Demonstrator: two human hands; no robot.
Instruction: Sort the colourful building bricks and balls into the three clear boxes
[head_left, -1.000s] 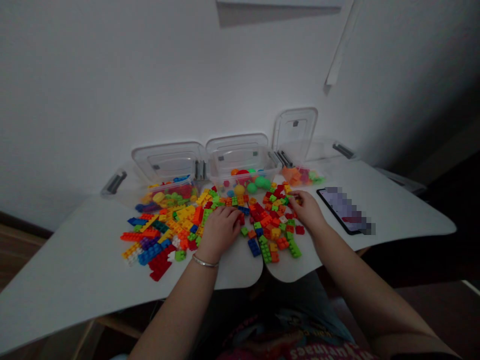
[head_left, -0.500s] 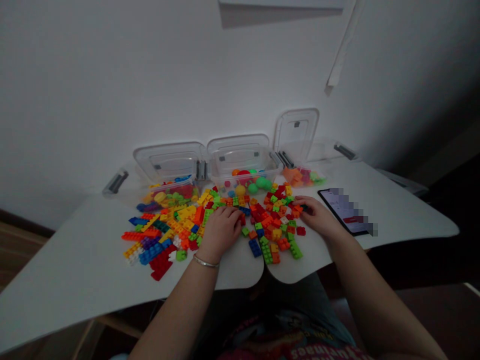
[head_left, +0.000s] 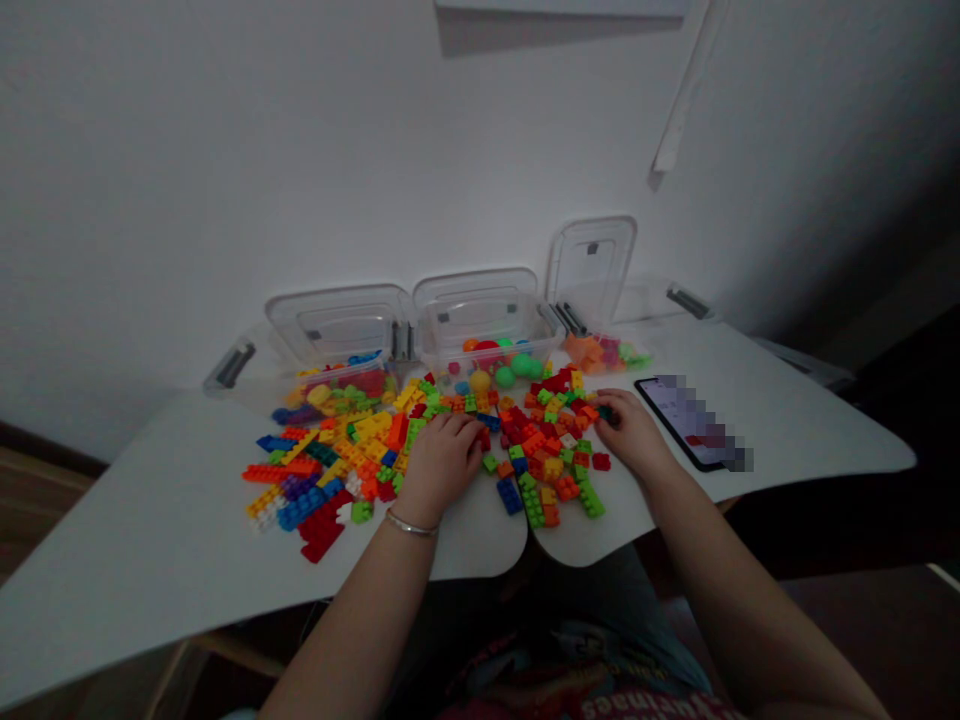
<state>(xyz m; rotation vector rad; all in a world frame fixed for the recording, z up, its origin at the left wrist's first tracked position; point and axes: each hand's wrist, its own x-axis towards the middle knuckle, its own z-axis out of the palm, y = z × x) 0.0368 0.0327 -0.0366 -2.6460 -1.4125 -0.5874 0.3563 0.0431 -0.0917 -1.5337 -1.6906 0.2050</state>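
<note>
Head view: I'm watching the left hand (head_left: 441,468) resting pressed-together fingers (head_left: 459,428) on multicoloured plastic building bricks (head_left: 360,450) mid-way along a white worktop (head_left: 150,530), while the right hand (head_left: 628,432) is pinching a small dark-green plastic brick (head_left: 604,412).

My shirt (head_left: 652,708): one line of large pale printed letters along the hem, upside down to me, cut off by the picture's edge, no word certain. Phone (head_left: 690,425): screen pixelated, unreadable. Nothing else legible.
</note>
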